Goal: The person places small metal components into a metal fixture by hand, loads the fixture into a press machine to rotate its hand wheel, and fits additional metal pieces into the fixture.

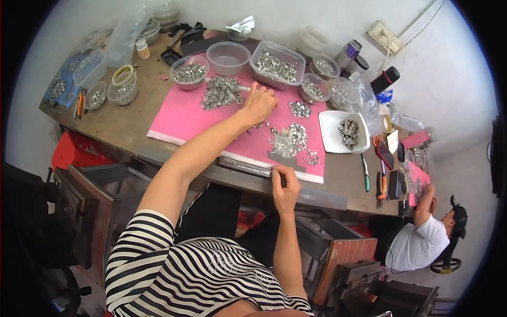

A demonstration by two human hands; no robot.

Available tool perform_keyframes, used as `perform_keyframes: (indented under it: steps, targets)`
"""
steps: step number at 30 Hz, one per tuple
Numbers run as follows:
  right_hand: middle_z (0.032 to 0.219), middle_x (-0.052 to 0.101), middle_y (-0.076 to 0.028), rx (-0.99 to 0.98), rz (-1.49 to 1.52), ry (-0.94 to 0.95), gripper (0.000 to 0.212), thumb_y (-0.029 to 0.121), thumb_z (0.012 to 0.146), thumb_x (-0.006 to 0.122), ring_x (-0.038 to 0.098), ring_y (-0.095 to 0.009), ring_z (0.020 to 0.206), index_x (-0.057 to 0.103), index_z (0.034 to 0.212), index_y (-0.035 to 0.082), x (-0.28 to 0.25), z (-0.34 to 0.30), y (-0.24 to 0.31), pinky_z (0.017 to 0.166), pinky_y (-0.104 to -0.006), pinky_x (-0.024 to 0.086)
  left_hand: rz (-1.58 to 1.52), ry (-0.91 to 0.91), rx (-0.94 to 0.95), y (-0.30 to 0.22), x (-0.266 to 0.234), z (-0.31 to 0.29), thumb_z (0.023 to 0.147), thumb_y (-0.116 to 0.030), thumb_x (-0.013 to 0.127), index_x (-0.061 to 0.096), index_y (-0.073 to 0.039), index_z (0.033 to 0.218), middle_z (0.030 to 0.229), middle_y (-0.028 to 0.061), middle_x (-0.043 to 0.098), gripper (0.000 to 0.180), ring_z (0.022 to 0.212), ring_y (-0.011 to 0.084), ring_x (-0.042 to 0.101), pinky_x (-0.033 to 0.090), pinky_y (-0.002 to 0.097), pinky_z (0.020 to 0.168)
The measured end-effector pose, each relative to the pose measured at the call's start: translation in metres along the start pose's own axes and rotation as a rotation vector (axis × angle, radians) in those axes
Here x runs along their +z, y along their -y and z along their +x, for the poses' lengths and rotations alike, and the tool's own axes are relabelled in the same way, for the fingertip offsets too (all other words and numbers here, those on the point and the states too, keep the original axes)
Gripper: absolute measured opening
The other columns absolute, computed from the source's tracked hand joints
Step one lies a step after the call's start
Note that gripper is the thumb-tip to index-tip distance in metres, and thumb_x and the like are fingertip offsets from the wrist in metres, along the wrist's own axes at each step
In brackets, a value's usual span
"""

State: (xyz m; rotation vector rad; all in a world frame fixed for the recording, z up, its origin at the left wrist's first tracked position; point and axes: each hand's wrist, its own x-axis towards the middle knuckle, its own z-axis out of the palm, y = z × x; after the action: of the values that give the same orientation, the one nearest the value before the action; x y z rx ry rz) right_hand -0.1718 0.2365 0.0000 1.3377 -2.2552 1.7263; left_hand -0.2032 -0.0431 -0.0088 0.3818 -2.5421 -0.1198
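Observation:
My left hand [259, 105] reaches far over the pink mat [179, 113], between a heap of small silvery metal pieces [222, 92] and a rectangular clear tub [277, 66] full of similar pieces. Its fingers are curled down and together; whatever they pinch is hidden. At the table's front edge my right hand [285, 189] has thumb and fingers closed on the right end of a narrow dark bar [245, 166]. A row of small shiny bits lies along that bar. Just beyond this hand, a pile of thin silvery pieces [289, 140] and a smaller heap [300, 109] rest on the mat.
Round clear bowls [190, 73] of metal parts line the mat's far side. A white square dish [344, 132] holds more pieces. Orange-handled pliers [381, 185] and a green-handled tool [365, 173] lie right of it. Another person [422, 240] works at the far right.

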Motion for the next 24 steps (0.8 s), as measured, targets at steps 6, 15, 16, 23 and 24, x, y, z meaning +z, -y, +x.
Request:
perform_keyframes:
  steps: [6,15,16,23,24]
  targets:
    - [0.088,0.067,-0.012,0.003,0.022,-0.001,0.005,-0.001,0.090,0.069,0.065,-0.028,0.082,0.067,0.095,0.000,0.002,0.003,0.001,0.077,-0.0349,0.051,-0.062,-0.156,0.036,0.003,0.003,-0.008,0.089,-0.015,0.067,0.066,-0.010,0.094,0.094,0.0077,0.065,0.007,0.097,0.0273,0.060,0.034,0.0534,0.100]
    - [0.089,0.067,-0.012,0.023,0.029,0.003,0.006,0.000,0.090,0.069,0.065,-0.027,0.083,0.068,0.096,0.000,-0.001,0.002,-0.004,0.078,-0.0347,0.051,-0.323,0.055,0.197,-0.036,-0.073,-0.070,0.083,-0.001,0.060,0.064,-0.007,0.095,0.093,0.0110,0.064,0.013,0.097,0.0317,0.061,0.040,0.0457,0.089]
    - [0.089,0.068,-0.012,0.023,0.022,0.005,0.006,0.000,0.090,0.069,0.065,-0.027,0.084,0.068,0.096,0.000,0.000,0.001,-0.005,0.078,-0.0348,0.051,-0.324,0.060,0.196,-0.039,-0.075,-0.083,0.083,-0.001,0.060,0.064,-0.007,0.095,0.093,0.0110,0.064,0.013,0.097,0.0317,0.061,0.040,0.0457,0.089]
    - [0.091,0.068,-0.012,0.044,0.019,0.017,0.006,0.002,0.091,0.069,0.065,-0.026,0.085,0.068,0.097,0.001,0.000,-0.001,-0.002,0.079,-0.0344,0.051,-0.382,0.097,0.121,-0.044,-0.072,-0.115,0.087,-0.011,0.068,0.068,-0.009,0.092,0.092,0.0090,0.063,0.005,0.097,0.0269,0.061,0.038,0.0456,0.093]
    - [0.091,0.068,-0.011,0.050,0.018,0.014,0.006,0.002,0.091,0.069,0.065,-0.026,0.085,0.068,0.097,0.001,0.000,-0.001,-0.003,0.079,-0.0343,0.051,-0.386,0.077,0.094,-0.046,-0.070,-0.115,0.088,-0.012,0.068,0.068,-0.008,0.092,0.092,0.0089,0.063,0.006,0.097,0.0271,0.061,0.038,0.0459,0.093]
